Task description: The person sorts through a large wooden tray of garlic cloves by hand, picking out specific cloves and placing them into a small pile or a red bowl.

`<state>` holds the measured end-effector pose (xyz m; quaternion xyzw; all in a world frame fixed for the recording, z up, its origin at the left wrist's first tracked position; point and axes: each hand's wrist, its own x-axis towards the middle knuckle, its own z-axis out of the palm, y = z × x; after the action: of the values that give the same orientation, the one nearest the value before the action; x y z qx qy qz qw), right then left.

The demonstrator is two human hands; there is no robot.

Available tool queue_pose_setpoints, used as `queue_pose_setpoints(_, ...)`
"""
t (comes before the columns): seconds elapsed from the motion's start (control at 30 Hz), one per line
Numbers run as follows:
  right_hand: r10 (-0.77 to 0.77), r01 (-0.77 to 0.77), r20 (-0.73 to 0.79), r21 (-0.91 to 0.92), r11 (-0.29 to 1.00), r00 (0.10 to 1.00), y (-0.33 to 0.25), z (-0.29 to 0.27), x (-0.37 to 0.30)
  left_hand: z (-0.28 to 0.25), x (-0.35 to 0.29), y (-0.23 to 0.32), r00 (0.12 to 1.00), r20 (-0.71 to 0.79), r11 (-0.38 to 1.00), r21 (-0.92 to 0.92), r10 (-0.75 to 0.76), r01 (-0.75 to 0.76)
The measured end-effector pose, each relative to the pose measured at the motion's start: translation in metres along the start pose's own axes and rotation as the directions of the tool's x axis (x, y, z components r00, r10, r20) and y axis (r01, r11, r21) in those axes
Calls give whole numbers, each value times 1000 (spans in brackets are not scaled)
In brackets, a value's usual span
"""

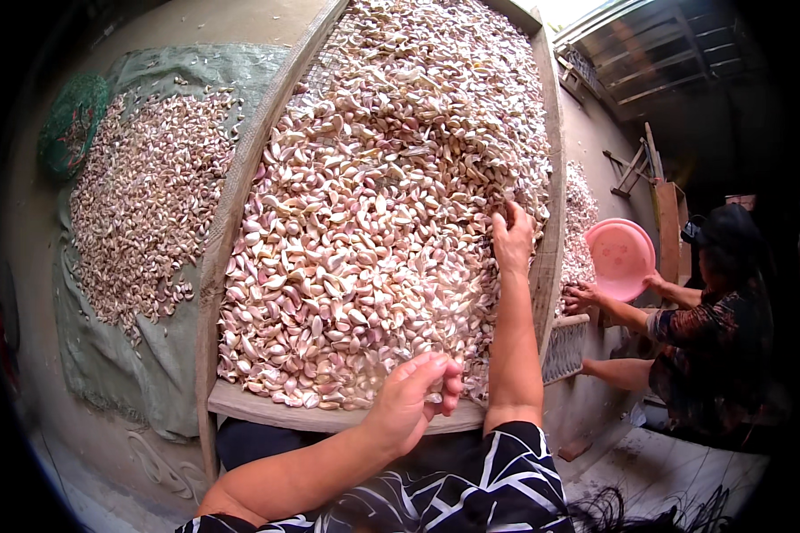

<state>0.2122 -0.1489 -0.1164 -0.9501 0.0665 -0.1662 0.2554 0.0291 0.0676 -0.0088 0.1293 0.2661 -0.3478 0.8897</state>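
A wood-framed mesh tray (293,410) in front of me is spread with loose garlic cloves (347,249), whitish with purple tinges. My right hand (514,238) reaches across to the cloves beside the right rail. Its thumb and forefinger are apart, touching the heap; the other fingers are partly hidden, and no clove shows in its grip. Over the tray's near edge, my left hand (418,395) is raised with its fingers curled in. A small pale garlic clove (435,398) shows within those curled fingers.
At left, more cloves (151,204) lie on a green woven sheet (142,373), beside a green net bag (73,124). On the right, a crouching co-worker (720,311) holds a pink basin (620,259) next to another heap of cloves (578,235).
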Motion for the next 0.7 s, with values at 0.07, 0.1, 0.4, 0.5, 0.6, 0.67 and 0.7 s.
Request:
queue_pose_setpoints(0.07, 33, -28, 52, -98, 995, 998, -23, 15, 8, -2, 1, -2, 1000, 5, 1000, -3, 4, -4)
queue_pose_setpoints(0.1, 65, -48, 119, -147, 988, 991, -42, 24, 11, -4, 1, -2, 1000, 6, 1000, -3, 6, -6)
queue_pose_setpoints(0.4, -646, 402, 372, 549, 732, 667, -139, 13, -56, -4, 1, -2, 1000, 8, 1000, -28, 5, -4)
queue_pose_setpoints(0.5, -575, 132, 519, 660, 740, 633, -130, -22, -75, -4, 0, -1, 1000, 12, 1000, -22, 17, -16)
queue_pose_setpoints(0.6, -410, 250, 299, 452, 856, 861, -97, -18, -66, -5, 1, -4, 999, 34, 1000, -19, 16, -15)
queue_pose_setpoints(0.67, -307, 264, 173, 234, 936, 936, -82, -11, -60, -4, 1, -4, 999, 39, 1000, -13, -15, 15)
queue_pose_setpoints(0.7, -262, 220, 221, 195, 956, 939, -83, -6, -62, -4, 0, -4, 999, 29, 1000, -8, -21, 21)
